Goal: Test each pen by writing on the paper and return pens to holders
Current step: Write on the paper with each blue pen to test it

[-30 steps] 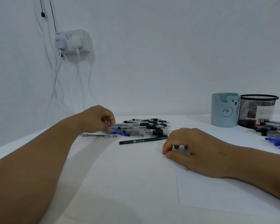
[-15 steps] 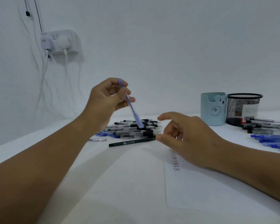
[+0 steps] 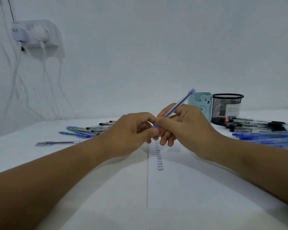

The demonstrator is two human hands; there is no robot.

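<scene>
Both hands meeting over the top of the white sheet of paper (image 3: 198, 185), at about 12 o'clock from its column of handwritten "Test" lines. Right hand (image 3: 188, 125) grasping a slim translucent blue plastic pen (image 3: 176, 107) along the lower barrel, capped or tail end slanting up toward 1 o'clock. Left hand (image 3: 131, 130) pinching the pen's lower tip, seemingly at the cap; cap on or off, cannot tell.

Light, stiff, smooth-walled, so likely prone to slipping or rolling; best taken near the lower barrel for writing, with a short straight pull for any cap.

Half a second back, held in the left hand alone, raised at 11 o'clock above the loose pile of black and blue pens (image 3: 93, 129), with the right hand released and reaching. Now passed across to the centre, lower, shared by both. Pale blue bear-faced holder (image 3: 200, 103) and black wire-mesh holder (image 3: 227, 107) standing at 2 o'clock on the white tabletop (image 3: 90, 188).
</scene>
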